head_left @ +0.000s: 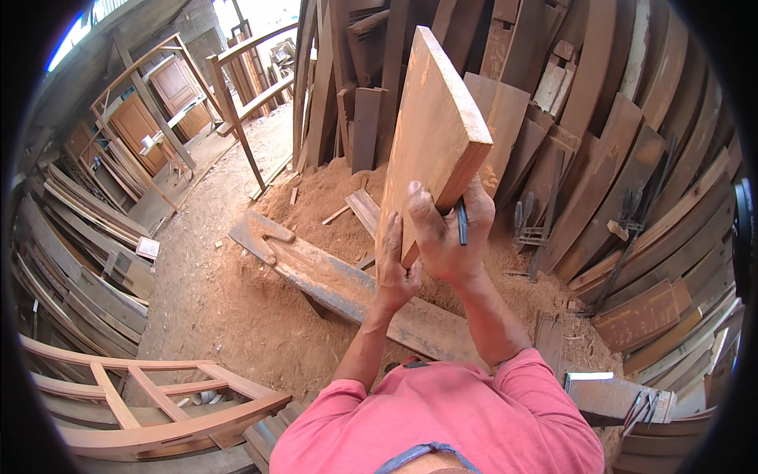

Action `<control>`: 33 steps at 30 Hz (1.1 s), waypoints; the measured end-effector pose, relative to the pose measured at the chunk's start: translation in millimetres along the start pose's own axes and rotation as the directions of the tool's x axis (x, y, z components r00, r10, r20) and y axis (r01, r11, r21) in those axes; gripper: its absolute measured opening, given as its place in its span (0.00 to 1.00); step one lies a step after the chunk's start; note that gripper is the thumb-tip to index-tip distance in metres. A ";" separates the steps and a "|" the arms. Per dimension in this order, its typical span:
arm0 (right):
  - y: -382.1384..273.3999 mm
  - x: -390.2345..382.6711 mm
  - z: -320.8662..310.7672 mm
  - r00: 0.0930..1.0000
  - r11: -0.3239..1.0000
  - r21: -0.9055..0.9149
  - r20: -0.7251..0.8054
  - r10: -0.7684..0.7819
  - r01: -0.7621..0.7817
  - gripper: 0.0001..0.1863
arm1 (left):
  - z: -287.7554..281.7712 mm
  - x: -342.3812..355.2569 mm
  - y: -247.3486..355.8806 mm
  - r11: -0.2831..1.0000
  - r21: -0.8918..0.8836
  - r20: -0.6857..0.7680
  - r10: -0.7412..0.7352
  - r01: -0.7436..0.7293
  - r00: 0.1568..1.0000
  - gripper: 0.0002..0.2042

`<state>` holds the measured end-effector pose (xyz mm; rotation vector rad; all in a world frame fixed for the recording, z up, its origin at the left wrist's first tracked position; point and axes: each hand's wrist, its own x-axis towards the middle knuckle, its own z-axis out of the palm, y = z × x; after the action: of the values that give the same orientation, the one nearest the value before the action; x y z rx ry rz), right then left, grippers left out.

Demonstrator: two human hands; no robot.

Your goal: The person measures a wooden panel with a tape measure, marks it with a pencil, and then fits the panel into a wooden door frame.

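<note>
Raised in front of me is a thick wooden board (426, 118), tilted upright with its sawn end face toward the upper right. My left hand (397, 265) grips its lower left side, the fingers along the broad face. At the lower right edge, my right hand (454, 233) is closed round the board, its thumb on the near face. A dark pen-like marker (462, 222) sticks out between that hand's fingers. Beneath both hands runs a long, worn wooden bench (339, 288), partly covered in sawdust. The fingers behind the board are hidden.
Planks (608, 158) lean against the wall ahead and to the right, with clamps (537, 221) among them. Sawdust (316, 197) covers the floor. A slatted wooden frame (158, 395) lies at the lower left, below stacked boards (79, 261). Wooden doors (138, 126) stand farther back.
</note>
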<state>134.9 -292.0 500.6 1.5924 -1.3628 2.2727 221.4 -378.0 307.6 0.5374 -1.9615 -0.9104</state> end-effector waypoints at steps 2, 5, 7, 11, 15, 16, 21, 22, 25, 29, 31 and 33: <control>-5.1 -0.4 2.2 1.000 1.000 -0.024 0.000 -0.009 0.009 0.14 | -3.5 0.1 -2.4 1.000 0.014 0.004 0.024 -0.024 1.000 0.42; -5.6 -3.6 6.7 1.000 1.000 -0.029 -0.012 0.001 -0.001 0.14 | -5.7 0.8 -2.6 0.998 0.021 -0.012 0.067 -0.067 0.998 0.42; -3.4 -4.7 8.5 1.000 1.000 -0.025 -0.024 0.004 -0.005 0.14 | -5.7 1.0 -4.0 0.996 0.022 -0.013 0.082 -0.082 0.997 0.42; -5.4 -7.7 11.5 0.998 1.000 -0.019 -0.067 0.020 -0.021 0.13 | -3.8 -1.4 -4.3 0.998 -0.001 -0.022 0.057 -0.057 0.998 0.42; -3.1 -8.0 8.9 0.995 0.996 -0.081 -0.093 -0.029 0.022 0.11 | -8.9 -9.8 0.9 0.985 0.077 -0.071 0.161 -0.155 0.984 0.42; -2.6 -6.2 5.6 0.994 0.995 -0.090 -0.100 -0.046 0.037 0.11 | -7.0 -17.2 -1.2 0.987 0.085 -0.065 0.139 -0.134 0.988 0.42; 6.7 -3.7 0.2 0.987 0.984 -0.174 -0.148 -0.064 0.038 0.14 | 0.7 -75.9 -31.4 0.991 0.110 -0.013 -0.068 0.069 0.998 0.41; 6.4 -3.0 2.2 0.986 0.984 -0.173 -0.158 -0.058 0.030 0.14 | -2.8 -82.8 -35.9 0.986 0.122 -0.004 -0.110 0.110 0.994 0.41; 9.9 -3.0 -1.7 0.982 0.975 -0.221 -0.177 -0.068 0.028 0.15 | -1.8 -112.2 -72.2 0.967 0.150 0.054 -0.218 0.208 0.974 0.42; 8.8 -6.2 -6.3 0.973 0.988 -0.151 -0.229 -0.030 -0.005 0.16 | 0.1 -150.5 -134.2 0.698 -0.228 0.157 -0.661 0.678 0.733 0.42; 8.7 -9.4 -14.9 0.969 0.984 -0.178 -0.245 -0.035 -0.009 0.16 | 8.8 -168.7 -159.3 0.154 -0.585 0.296 -0.874 0.796 0.386 0.46; 13.3 -20.0 -31.0 0.959 0.960 -0.280 -0.277 -0.065 -0.015 0.14 | 23.1 -183.3 -183.3 -0.415 -0.690 0.546 -0.837 0.593 0.049 0.50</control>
<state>115.0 -271.0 474.2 1.1402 -1.4924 2.0781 299.9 -363.8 59.9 1.3384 -0.0925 -2.4160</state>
